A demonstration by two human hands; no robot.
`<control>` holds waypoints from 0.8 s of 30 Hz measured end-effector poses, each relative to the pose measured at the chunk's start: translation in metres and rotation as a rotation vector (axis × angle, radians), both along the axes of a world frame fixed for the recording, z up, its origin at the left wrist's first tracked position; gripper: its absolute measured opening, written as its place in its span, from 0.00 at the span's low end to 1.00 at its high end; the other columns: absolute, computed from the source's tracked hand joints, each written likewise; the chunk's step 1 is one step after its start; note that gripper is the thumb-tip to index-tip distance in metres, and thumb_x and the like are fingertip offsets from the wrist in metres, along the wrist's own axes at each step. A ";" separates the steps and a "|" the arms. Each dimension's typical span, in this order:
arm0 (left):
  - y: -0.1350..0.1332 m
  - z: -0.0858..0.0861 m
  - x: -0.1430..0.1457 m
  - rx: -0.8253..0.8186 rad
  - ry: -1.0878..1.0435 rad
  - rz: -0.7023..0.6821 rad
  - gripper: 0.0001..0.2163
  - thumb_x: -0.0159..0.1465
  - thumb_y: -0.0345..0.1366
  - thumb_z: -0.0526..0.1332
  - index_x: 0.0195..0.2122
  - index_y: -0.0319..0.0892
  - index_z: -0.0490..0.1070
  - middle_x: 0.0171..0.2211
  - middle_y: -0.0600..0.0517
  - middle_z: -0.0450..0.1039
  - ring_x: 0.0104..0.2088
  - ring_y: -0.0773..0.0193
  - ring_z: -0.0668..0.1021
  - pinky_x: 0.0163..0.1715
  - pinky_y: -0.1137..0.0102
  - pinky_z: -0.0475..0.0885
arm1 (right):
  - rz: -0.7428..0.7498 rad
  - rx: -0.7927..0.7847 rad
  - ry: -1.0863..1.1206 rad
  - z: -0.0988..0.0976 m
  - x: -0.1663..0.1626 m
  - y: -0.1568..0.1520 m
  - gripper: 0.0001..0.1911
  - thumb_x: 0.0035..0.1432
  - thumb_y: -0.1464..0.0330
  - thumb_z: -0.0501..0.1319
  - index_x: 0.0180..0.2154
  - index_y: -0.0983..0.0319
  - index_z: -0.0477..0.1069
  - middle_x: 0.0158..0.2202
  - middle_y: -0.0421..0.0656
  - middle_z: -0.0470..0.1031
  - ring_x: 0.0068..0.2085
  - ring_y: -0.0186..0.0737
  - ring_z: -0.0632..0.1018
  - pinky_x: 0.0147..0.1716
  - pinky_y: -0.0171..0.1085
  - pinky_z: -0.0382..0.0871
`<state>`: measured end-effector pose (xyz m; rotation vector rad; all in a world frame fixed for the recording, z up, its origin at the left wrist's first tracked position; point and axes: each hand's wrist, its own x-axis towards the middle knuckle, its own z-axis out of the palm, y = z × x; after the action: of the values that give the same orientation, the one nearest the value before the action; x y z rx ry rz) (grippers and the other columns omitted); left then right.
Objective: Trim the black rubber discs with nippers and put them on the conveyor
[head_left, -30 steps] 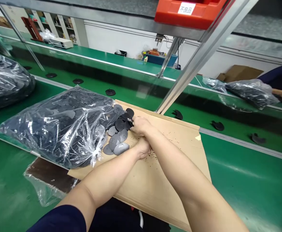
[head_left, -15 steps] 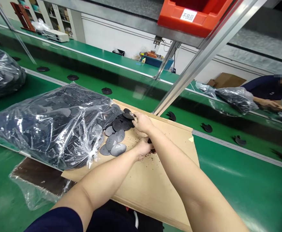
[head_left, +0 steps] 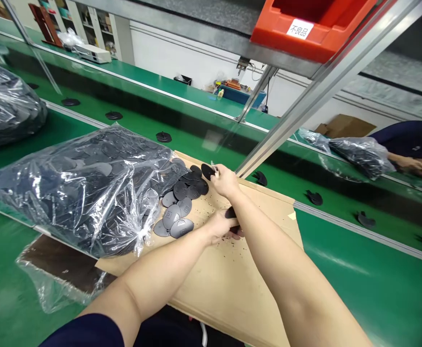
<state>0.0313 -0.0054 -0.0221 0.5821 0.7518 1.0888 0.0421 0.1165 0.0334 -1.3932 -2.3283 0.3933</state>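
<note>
My left hand [head_left: 218, 227] is closed around a dark plastic piece [head_left: 230, 213], partly hidden by the fingers and my right forearm. Farther forward, my right hand [head_left: 226, 181] pinches a black oval disc [head_left: 207, 171] at its edge. A small metallic tool [head_left: 214, 167] shows at the same fingertips; its kind is unclear. Left of the hands, loose grey and black oval discs [head_left: 172, 216] lie in a pile on a cardboard sheet [head_left: 211, 274]. They sit beside the gathered mouth of a clear plastic bag [head_left: 88, 178] full of similar discs. Dark crumbs dot the cardboard under my hands.
Beyond the cardboard runs a green conveyor belt [head_left: 138, 127] carrying spaced black parts [head_left: 164, 137]. A slanted metal post [head_left: 286, 120] and a red bin [head_left: 305, 33] stand above. Another full bag [head_left: 8, 108] lies left; a co-worker's arm [head_left: 409, 164] shows at far right.
My right hand has lifted a black disc away from the pile, drawing it slightly right. My left hand keeps its dark piece. The whole view has shifted a little.
</note>
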 end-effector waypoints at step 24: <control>-0.003 0.008 -0.009 -0.024 -0.047 0.307 0.26 0.44 0.31 0.75 0.45 0.42 0.73 0.41 0.48 0.78 0.39 0.59 0.79 0.38 0.64 0.76 | -0.135 -0.018 0.715 -0.054 0.129 -0.111 0.12 0.58 0.62 0.59 0.42 0.61 0.68 0.33 0.41 0.73 0.32 0.36 0.73 0.36 0.38 0.71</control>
<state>0.0227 -0.0083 -0.0143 0.4265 0.8299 1.3696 0.1710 0.0053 -0.0202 -1.1532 -1.6443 0.7307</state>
